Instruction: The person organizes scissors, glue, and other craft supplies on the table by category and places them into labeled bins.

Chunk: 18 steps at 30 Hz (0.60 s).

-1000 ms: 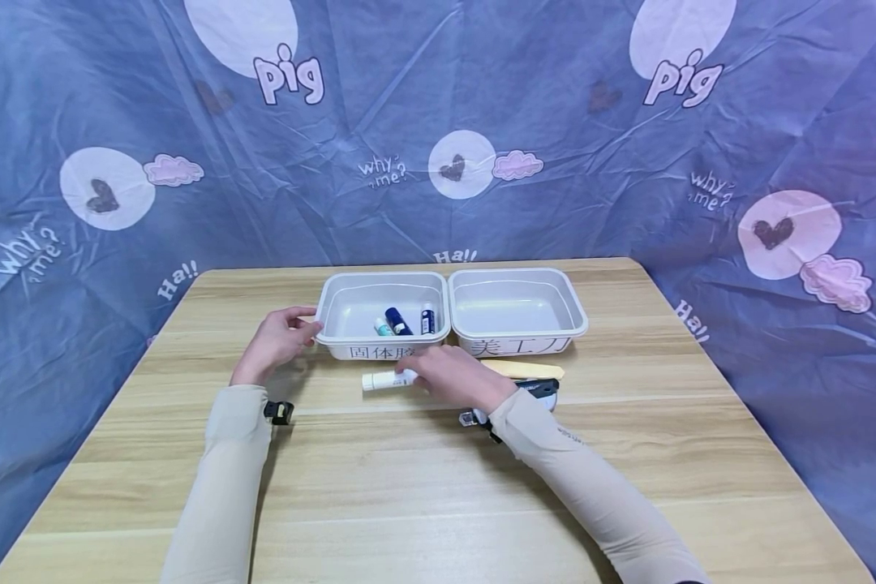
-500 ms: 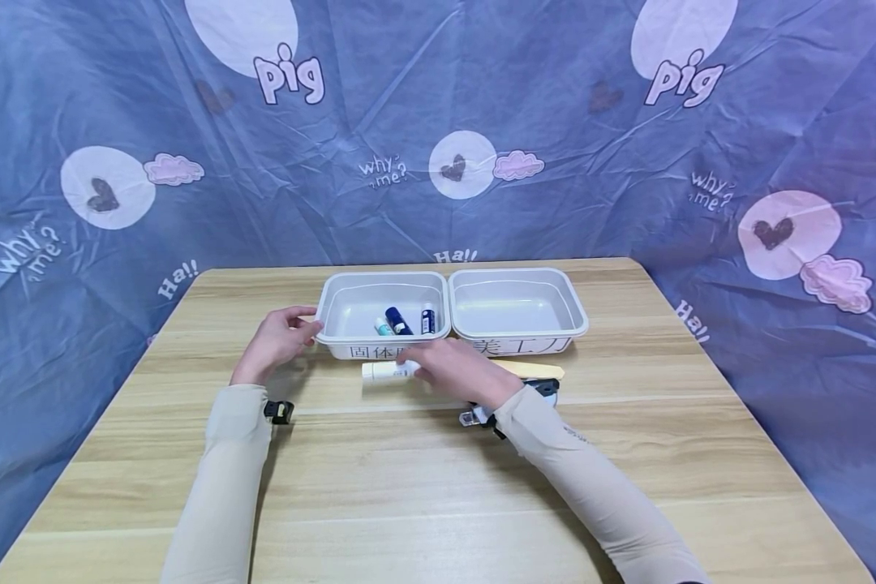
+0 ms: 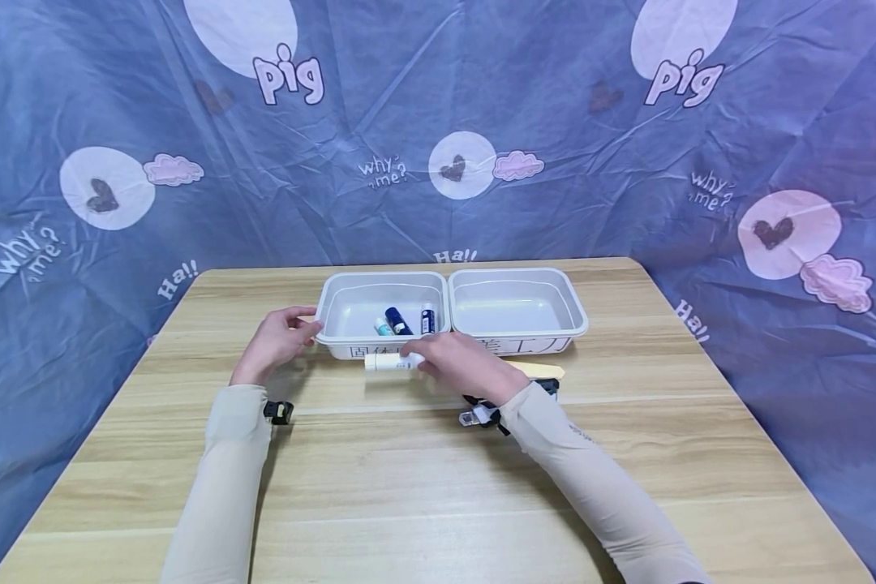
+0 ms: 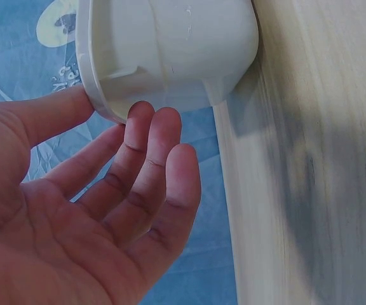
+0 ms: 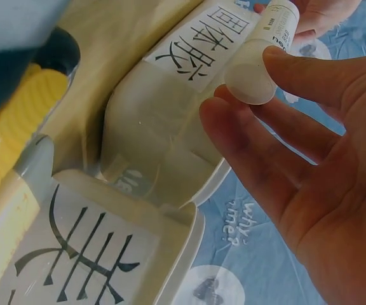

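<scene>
My right hand (image 3: 467, 365) pinches a white glue stick (image 3: 388, 362) between thumb and fingers, holding it level just before the left white plastic box (image 3: 339, 351). In the right wrist view the glue stick (image 5: 278, 27) has its rounded white end near the thumb. With thumb and index fingertips, my left hand (image 3: 276, 345) touches the outer rim of that box at its left side; the left wrist view shows the other fingers (image 4: 183, 175) loosely bent off the box. Inside the box lie two dark blue glue sticks (image 3: 397, 321) and a teal-and-white one (image 3: 383, 327).
A second white box (image 3: 518, 346) stands against the first on the right; both carry printed labels. Before it, partly behind my right hand and wrist, lie a yellow utility knife (image 3: 540, 371) and a black-handled item (image 3: 551, 387). A patterned blue cloth (image 3: 380, 97) hangs behind the table.
My right hand has raised the white glue stick off the table and moved it slightly away from me, toward the left box. My left hand has stayed at the box rim.
</scene>
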Available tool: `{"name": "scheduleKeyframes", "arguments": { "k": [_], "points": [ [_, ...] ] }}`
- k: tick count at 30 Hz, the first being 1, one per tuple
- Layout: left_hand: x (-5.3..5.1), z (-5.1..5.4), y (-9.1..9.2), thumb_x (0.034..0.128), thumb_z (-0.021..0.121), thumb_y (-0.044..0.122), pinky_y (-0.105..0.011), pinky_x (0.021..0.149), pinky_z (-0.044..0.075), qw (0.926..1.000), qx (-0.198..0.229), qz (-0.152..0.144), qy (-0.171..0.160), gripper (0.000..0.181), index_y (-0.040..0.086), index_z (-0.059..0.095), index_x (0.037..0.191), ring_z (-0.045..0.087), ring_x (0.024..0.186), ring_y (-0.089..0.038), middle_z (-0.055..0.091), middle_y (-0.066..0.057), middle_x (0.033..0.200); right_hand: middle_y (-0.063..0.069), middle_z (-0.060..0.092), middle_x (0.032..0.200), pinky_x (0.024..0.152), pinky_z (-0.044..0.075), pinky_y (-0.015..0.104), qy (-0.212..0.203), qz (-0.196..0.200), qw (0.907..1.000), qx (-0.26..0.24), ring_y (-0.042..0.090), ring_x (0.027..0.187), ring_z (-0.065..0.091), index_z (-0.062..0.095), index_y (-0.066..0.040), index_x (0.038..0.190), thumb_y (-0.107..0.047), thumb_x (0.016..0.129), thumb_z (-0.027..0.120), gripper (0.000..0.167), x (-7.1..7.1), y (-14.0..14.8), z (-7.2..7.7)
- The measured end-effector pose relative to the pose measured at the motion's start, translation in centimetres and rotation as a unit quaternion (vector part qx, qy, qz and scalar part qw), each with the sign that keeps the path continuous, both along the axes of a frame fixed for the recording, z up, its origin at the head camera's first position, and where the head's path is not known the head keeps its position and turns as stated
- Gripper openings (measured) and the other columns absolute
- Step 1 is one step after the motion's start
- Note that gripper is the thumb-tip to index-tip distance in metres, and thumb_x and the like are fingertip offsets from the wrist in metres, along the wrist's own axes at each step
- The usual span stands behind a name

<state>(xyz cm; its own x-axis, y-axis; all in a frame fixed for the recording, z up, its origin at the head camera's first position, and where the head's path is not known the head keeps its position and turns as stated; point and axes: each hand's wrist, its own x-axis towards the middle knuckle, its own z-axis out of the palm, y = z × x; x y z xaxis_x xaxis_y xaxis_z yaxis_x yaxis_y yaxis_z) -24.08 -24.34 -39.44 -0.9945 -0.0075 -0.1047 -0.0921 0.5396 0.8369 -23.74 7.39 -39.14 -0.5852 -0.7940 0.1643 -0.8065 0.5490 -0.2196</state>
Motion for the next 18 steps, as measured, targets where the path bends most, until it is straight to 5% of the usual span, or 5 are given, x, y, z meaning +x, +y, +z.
{"name": "scheduleKeyframes", "arguments": {
  "k": [18],
  "points": [
    [-0.06, -0.13, 0.00, 0.1023, 0.062, 0.018, -0.030, 0.071, 0.056, 1.0000, 0.005, 0.003, 0.003, 0.049, -0.002, 0.052, 0.145, 0.066, 0.091, -0.025, 0.063, -0.012, 0.103, 0.003, 0.073, 0.123, 0.085, 0.060, 0.039, 0.013, -0.015, 0.9998, -0.009, 0.023, 0.102, 0.073, 0.069, -0.015, 0.127, -0.005, 0.095, 0.070, 0.033, -0.36, 0.89, 1.00]
  ]
}}
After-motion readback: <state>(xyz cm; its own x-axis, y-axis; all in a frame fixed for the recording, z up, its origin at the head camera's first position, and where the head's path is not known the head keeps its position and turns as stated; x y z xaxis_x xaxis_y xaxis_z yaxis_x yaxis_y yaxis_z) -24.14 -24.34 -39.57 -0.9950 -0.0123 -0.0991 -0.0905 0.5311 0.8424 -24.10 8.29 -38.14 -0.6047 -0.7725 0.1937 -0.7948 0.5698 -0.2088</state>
